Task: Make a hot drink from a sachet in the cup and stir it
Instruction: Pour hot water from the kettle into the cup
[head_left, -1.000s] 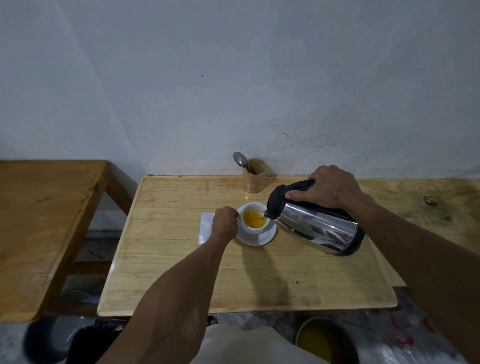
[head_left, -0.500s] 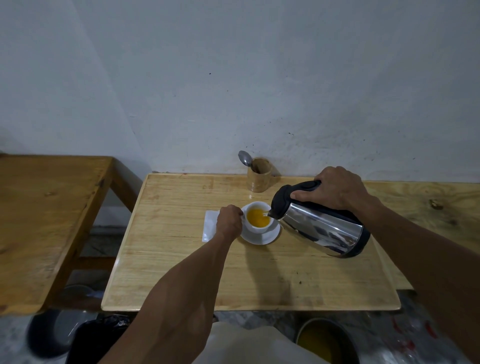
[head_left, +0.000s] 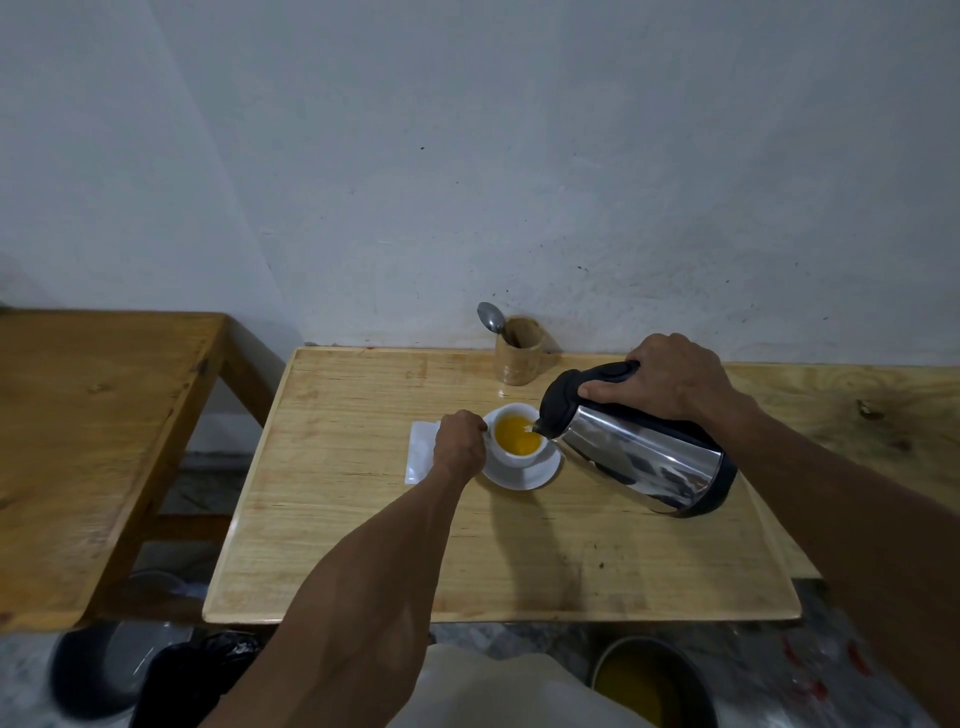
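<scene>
A white cup (head_left: 506, 454) with orange-yellow liquid stands on a white saucer (head_left: 540, 473) on the light wooden table (head_left: 363, 519). My left hand (head_left: 460, 447) grips the cup's left side, where the handle is hidden. My right hand (head_left: 660, 382) holds the black handle of a steel kettle (head_left: 639, 462), tilted with its spout over the cup's right rim. A spoon (head_left: 491, 317) leans in a wooden holder (head_left: 519, 358) behind the cup. A white sachet or napkin (head_left: 420, 457) lies flat left of the saucer, partly under my hand.
A darker wooden table (head_left: 88, 431) stands to the left with a gap between. A second light board (head_left: 857, 415) extends right. Under the tables are a dark bin (head_left: 98, 670), a black bag (head_left: 192, 675) and a pot of yellow liquid (head_left: 649, 686). The wall is close behind.
The kettle stays tilted at the cup and the liquid level looks slightly higher. Both hands keep their grips. The head camera has shifted a little.
</scene>
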